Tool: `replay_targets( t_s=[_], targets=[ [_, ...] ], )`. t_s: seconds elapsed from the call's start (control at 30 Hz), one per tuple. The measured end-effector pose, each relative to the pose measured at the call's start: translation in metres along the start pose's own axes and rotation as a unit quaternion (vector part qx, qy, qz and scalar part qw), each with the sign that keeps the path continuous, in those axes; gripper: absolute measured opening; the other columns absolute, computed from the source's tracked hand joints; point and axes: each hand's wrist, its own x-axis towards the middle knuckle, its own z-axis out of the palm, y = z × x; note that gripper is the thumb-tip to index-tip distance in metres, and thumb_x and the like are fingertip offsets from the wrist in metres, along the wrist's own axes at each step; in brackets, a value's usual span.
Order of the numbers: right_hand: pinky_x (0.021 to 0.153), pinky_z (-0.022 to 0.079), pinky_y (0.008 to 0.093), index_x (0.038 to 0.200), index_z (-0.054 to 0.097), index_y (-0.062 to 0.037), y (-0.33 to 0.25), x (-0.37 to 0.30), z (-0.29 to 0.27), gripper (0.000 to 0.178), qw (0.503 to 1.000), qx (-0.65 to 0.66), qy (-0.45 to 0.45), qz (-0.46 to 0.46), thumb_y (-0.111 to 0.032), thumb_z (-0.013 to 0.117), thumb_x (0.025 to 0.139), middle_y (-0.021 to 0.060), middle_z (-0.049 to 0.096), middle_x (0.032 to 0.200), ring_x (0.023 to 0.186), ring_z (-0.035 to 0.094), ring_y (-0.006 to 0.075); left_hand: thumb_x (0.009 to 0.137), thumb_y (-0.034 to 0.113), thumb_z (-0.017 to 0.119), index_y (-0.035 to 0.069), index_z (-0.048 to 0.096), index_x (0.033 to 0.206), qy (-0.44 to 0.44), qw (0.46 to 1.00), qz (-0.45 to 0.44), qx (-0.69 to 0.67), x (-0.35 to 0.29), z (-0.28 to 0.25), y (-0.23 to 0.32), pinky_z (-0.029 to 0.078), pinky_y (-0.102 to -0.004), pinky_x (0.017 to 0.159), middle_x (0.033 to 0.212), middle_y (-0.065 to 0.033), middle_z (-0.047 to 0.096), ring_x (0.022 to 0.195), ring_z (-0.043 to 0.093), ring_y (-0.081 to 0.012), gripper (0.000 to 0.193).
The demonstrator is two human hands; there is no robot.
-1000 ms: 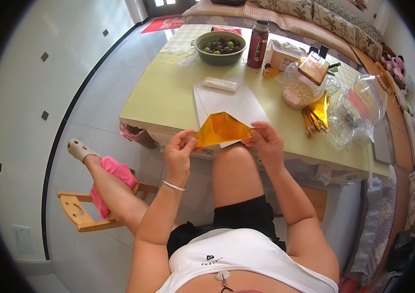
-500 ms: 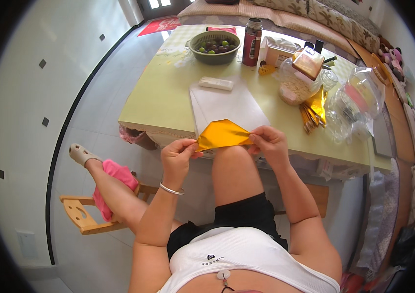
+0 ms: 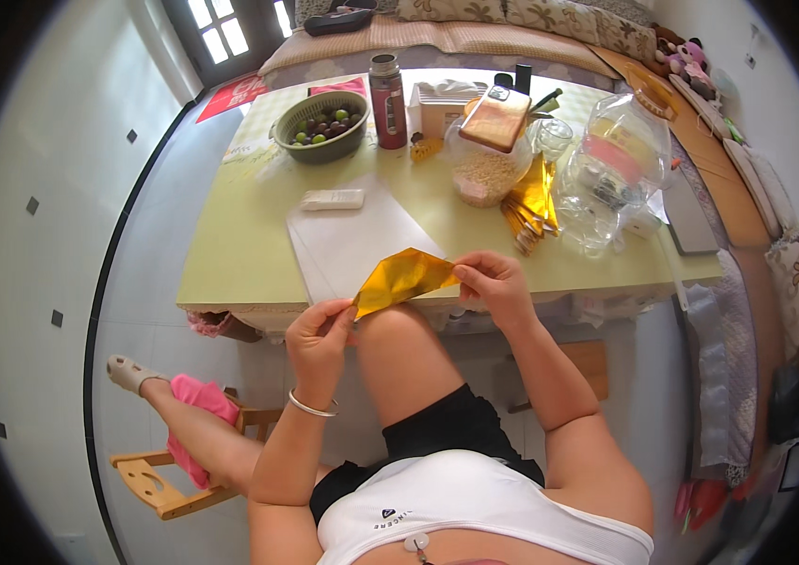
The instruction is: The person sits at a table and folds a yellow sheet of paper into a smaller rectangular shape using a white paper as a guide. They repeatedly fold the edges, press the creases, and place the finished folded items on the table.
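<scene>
A sheet of shiny gold foil paper (image 3: 406, 280), with slanted upper edges, is stretched between my two hands above my knee, at the table's front edge. My left hand (image 3: 319, 330) pinches its lower left corner between thumb and fingers. The right corner sits in the pinch of my right hand (image 3: 491, 284), a little higher. Just beyond the foil, white paper sheets (image 3: 362, 240) lie on the table, with a small white packet (image 3: 332, 200) on top. More folded gold foil pieces (image 3: 533, 202) are piled to the right.
The table (image 3: 230, 254) has a pale green cover. On it stand a bowl of grapes (image 3: 321, 127), a dark red flask (image 3: 387, 104), a tissue box (image 3: 442, 108), a bag of grains (image 3: 484, 174) below a phone (image 3: 495, 118), and clear plastic packaging (image 3: 611, 174). A wooden chair (image 3: 164, 485) stands at left.
The gold foil has tilted, its left end now lower than its right. Both hands still pinch its corners. The whole view has shifted, so the table things appear farther left.
</scene>
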Motion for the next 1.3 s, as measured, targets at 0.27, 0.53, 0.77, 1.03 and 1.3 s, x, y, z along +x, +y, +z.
replay_targets(
  t_s=[0.27,0.53,0.77,1.03,1.3],
  targets=[
    [0.053,0.040,0.0204,0.111,0.066,-0.0025,0.002,0.001,-0.039,0.017,0.980,0.189,0.070,0.008,-0.013,0.067,0.097,0.0015,0.066,0.088,0.061,0.050,0.0041,0.089,0.003,0.073,-0.002,0.071,0.095,-0.122,0.975,-0.171,-0.077,-0.002,0.051,-0.023,0.043,-0.0187,0.059,0.077,0.0002,0.065,0.062,0.054,-0.0049,0.008],
    [0.053,0.038,0.0196,0.112,0.066,-0.0050,0.018,-0.010,-0.019,0.017,0.979,0.137,0.150,-0.009,-0.014,0.067,0.097,-0.0005,0.067,0.087,0.062,0.055,0.0057,0.092,0.010,0.073,-0.001,0.069,0.102,-0.185,0.933,-0.278,-0.133,-0.006,0.075,-0.028,0.039,-0.0193,0.053,0.074,0.0011,0.061,0.059,0.051,-0.0045,0.016],
    [0.064,0.052,0.0398,0.120,0.060,-0.0029,-0.051,0.030,-0.081,0.029,0.832,-0.471,0.254,-0.147,-0.011,0.067,0.093,0.0126,0.073,0.088,0.071,0.069,0.0303,0.084,0.008,0.077,0.000,0.069,0.109,-0.185,0.962,0.039,0.196,-0.019,0.064,-0.042,0.046,-0.0244,0.055,0.085,-0.0040,0.066,0.062,0.057,-0.0097,0.028],
    [0.083,0.057,0.0471,0.148,0.033,0.0053,-0.102,0.137,-0.086,0.053,0.596,-0.783,0.176,0.029,-0.008,0.046,0.098,0.0240,0.072,0.108,0.098,0.071,0.0392,0.076,0.000,0.076,0.002,0.071,0.103,-0.198,0.933,0.176,0.242,-0.029,0.054,-0.060,0.048,-0.0305,0.060,0.089,-0.0082,0.064,0.067,0.060,-0.0190,0.027],
    [0.079,0.060,0.0402,0.152,0.022,0.0136,-0.063,0.183,-0.113,0.068,0.630,-0.757,0.163,0.062,-0.004,0.054,0.094,0.0247,0.069,0.117,0.098,0.073,0.0353,0.078,0.003,0.074,0.002,0.069,0.105,-0.215,0.929,0.176,0.246,-0.034,0.043,-0.060,0.052,-0.0405,0.074,0.100,-0.0123,0.065,0.081,0.063,-0.0305,0.028]
  ],
)
